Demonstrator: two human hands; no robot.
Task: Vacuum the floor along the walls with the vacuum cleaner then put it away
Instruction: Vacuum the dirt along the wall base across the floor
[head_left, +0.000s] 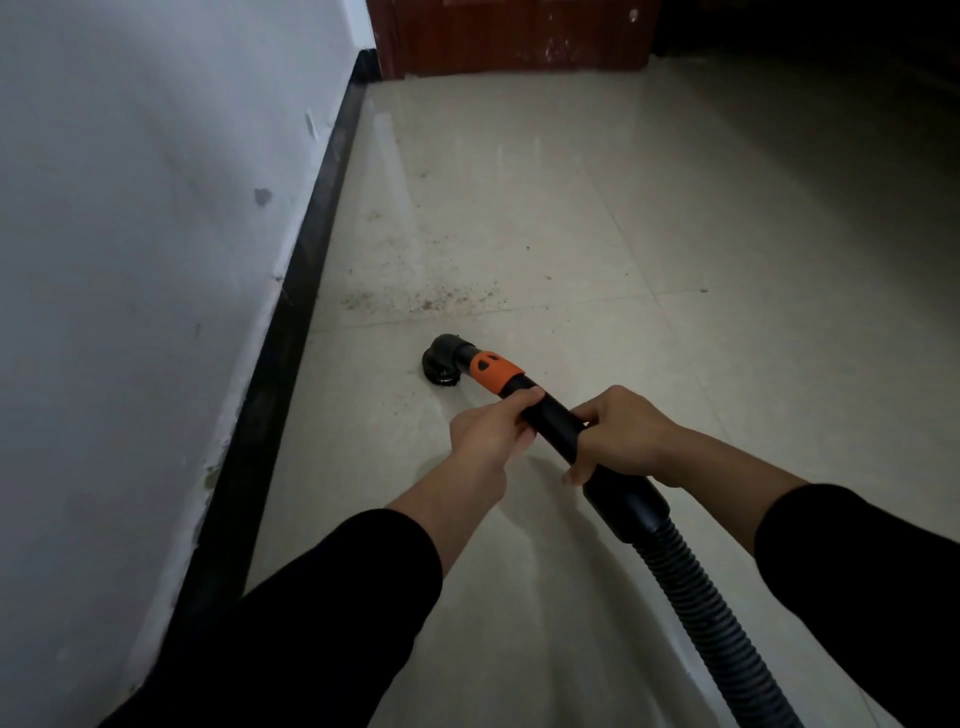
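Two hands grip vacuum wand (553, 415): left hand (493, 431) ahead, right hand (618, 441) behind; nozzle (444, 361) on floor (623, 234).

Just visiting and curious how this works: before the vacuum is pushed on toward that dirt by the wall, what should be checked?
1. Left hand grips the black tube: ok.
2. Right hand grips it nearer the ribbed hose: ok.
3. Round brush nozzle down at the floor: ok.
4. Nozzle close against the black baseboard: not ok, a gap shows.
5. Dirt specks ahead picked up: not ok.
6. Suction running: cannot tell.
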